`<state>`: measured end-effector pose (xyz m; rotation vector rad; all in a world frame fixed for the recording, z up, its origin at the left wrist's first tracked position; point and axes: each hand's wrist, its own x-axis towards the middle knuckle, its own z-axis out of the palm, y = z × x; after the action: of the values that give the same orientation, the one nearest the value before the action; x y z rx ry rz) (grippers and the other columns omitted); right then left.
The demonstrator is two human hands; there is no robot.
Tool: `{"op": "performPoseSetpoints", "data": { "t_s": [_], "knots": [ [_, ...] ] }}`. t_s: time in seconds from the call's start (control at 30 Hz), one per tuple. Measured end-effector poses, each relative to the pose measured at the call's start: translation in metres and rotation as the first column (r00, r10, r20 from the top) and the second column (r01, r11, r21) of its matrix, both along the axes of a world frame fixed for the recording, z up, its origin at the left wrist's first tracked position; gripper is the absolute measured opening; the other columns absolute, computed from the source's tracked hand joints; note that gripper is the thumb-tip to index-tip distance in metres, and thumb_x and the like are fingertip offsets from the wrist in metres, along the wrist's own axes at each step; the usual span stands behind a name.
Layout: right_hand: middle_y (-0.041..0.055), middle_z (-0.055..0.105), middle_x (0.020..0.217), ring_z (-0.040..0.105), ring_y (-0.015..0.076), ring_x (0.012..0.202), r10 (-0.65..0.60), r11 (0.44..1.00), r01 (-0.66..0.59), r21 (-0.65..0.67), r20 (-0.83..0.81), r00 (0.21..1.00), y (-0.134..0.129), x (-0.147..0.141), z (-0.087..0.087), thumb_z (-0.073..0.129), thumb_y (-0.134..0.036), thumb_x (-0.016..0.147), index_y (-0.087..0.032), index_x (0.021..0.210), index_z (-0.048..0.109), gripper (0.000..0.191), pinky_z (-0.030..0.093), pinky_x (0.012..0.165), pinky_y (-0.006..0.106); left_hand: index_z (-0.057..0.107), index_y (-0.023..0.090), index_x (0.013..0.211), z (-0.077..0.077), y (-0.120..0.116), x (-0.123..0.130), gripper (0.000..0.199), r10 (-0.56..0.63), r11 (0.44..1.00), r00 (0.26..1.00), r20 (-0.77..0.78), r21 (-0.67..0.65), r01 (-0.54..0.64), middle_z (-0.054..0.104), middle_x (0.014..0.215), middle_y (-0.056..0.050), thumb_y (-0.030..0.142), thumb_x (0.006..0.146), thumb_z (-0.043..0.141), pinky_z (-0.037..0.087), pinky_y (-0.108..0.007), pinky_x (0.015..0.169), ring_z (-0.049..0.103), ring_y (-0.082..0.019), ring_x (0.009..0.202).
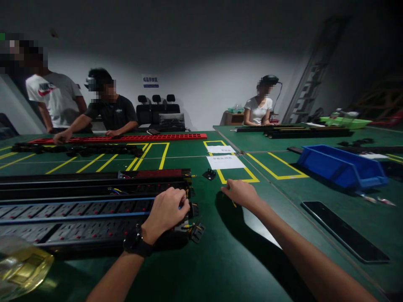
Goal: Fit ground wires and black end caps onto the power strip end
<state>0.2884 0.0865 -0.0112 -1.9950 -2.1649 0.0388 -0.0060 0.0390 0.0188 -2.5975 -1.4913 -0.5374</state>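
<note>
Several long black power strips (103, 226) with rows of sockets and small red switches lie side by side on the left of the green table. My left hand (165, 214), a black watch on its wrist, is closed over the right end of the blue-edged strip. Beside it, a black end piece (197, 232) with short yellow-green wires sticks out from the nearest strip. My right hand (242, 193) hovers over the table to the right of the strip ends. Its fingers are pinched together, and a small yellow bit shows below them; what they hold is unclear.
A small black part (209, 174) lies near paper sheets (226, 162). To the right are a blue bin (343, 167) and a black phone (344, 230). A clear bottle with yellow liquid (23, 268) is at the near left. Across the table, people are beside a red slotted rail (157, 137) and black bars.
</note>
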Motion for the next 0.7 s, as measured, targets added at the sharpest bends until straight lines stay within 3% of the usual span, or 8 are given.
{"op": "performPoseSetpoints", "data": {
  "t_s": [0.13,0.3,0.43,0.5,0.6,0.7],
  "knots": [
    [0.0167,0.077,0.092,0.073,0.0294,0.084,0.014,0.998,-0.012,-0.06,0.032,0.999,0.003,0.014,-0.009,0.066,-0.021,0.093,-0.017,0.097,0.073,0.009,0.044,0.066,0.033,0.057,0.021,0.08,-0.001,0.001,-0.001,0.019,0.0,1.0,1.0,0.0,0.004,0.0,0.064,0.079,-0.003,0.024,0.097,0.051,0.043,-0.032,0.071,0.059,-0.02,0.08],
    [0.0149,0.077,0.091,0.072,0.0267,0.083,0.016,1.0,-0.016,-0.01,0.017,1.0,0.007,0.02,-0.014,0.062,-0.013,0.09,-0.017,0.102,0.072,0.016,0.045,0.065,0.031,0.055,0.021,0.079,0.001,0.0,0.0,0.019,0.003,1.0,1.0,-0.011,-0.002,-0.003,0.065,0.08,-0.003,0.022,0.097,0.051,0.042,-0.033,0.073,0.059,-0.021,0.08],
    [0.0168,0.077,0.086,0.072,0.0266,0.081,0.043,0.999,-0.043,0.004,0.001,0.999,0.009,0.024,-0.013,0.061,-0.009,0.091,-0.016,0.091,0.074,0.014,0.045,0.067,0.032,0.056,0.021,0.079,0.002,-0.001,0.001,0.019,0.005,1.0,1.0,-0.017,-0.008,-0.005,0.065,0.08,-0.003,0.022,0.097,0.05,0.042,-0.033,0.072,0.058,-0.021,0.078],
    [0.0168,0.078,0.09,0.073,0.0274,0.084,0.065,0.998,-0.065,0.017,-0.009,0.998,0.011,0.024,-0.013,0.06,-0.008,0.091,-0.015,0.094,0.075,0.017,0.046,0.07,0.033,0.056,0.021,0.078,0.002,-0.001,0.001,0.02,0.006,1.0,1.0,-0.02,-0.007,-0.006,0.065,0.08,-0.004,0.021,0.097,0.05,0.042,-0.034,0.072,0.058,-0.021,0.078],
    [0.0143,0.079,0.097,0.073,0.027,0.088,0.135,0.988,-0.124,0.091,-0.135,0.982,0.016,0.019,-0.017,0.058,-0.013,0.093,-0.018,0.107,0.075,0.023,0.047,0.072,0.033,0.057,0.021,0.078,0.001,0.0,0.0,0.021,-0.001,1.0,1.0,-0.023,-0.002,0.001,0.065,0.08,-0.004,0.022,0.098,0.049,0.042,-0.034,0.072,0.058,-0.021,0.078],
    [0.0089,0.079,0.091,0.071,0.0237,0.081,0.224,0.972,-0.17,0.163,-0.415,0.882,0.022,0.008,-0.025,0.061,-0.02,0.091,-0.021,0.101,0.078,0.02,0.047,0.07,0.032,0.057,0.021,0.079,-0.001,0.001,-0.001,0.02,-0.005,1.0,1.0,-0.025,-0.006,0.005,0.065,0.08,-0.004,0.022,0.097,0.05,0.042,-0.034,0.072,0.058,-0.021,0.078]
  ]
}}
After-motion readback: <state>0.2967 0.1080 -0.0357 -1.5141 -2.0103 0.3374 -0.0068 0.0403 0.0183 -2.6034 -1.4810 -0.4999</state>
